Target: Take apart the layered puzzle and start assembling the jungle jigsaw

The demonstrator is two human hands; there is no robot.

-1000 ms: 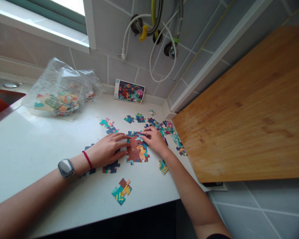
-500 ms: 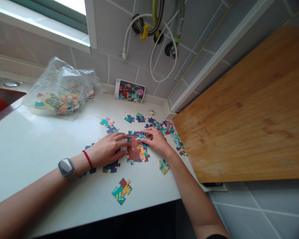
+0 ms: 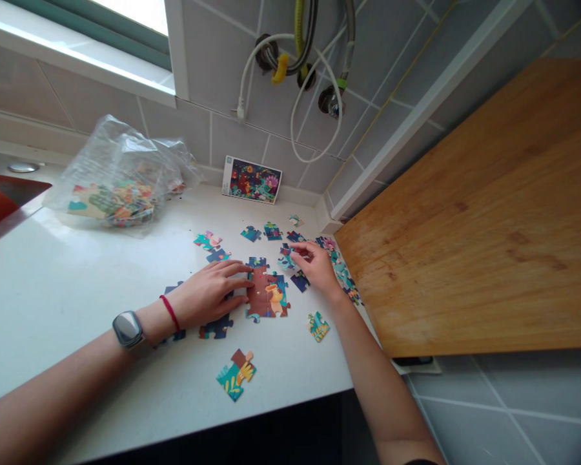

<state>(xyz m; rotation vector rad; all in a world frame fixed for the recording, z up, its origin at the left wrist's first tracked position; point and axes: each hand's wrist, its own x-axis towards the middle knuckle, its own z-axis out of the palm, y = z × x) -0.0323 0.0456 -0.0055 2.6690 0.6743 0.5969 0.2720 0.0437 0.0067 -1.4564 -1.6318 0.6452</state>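
Right hand (image 3: pixel 315 266) shifted onto loose jigsaw pieces (image 3: pixel 286 259), grip open, left hand (image 3: pixel 207 292) flat against assembled section (image 3: pixel 265 298)

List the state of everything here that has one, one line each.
puzzle section, partly assembled, lying flat
left hand, spread flat, fingers at the puzzle section's left edge
right hand, lowered onto loose pieces, grip unclear
plastic bag, crumpled, holding many puzzle pieces
picture card, propped against the tile wall

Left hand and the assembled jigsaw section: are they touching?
Touching: the head view shows the left hand with its fingertips resting on the left edge of the assembled jigsaw section.
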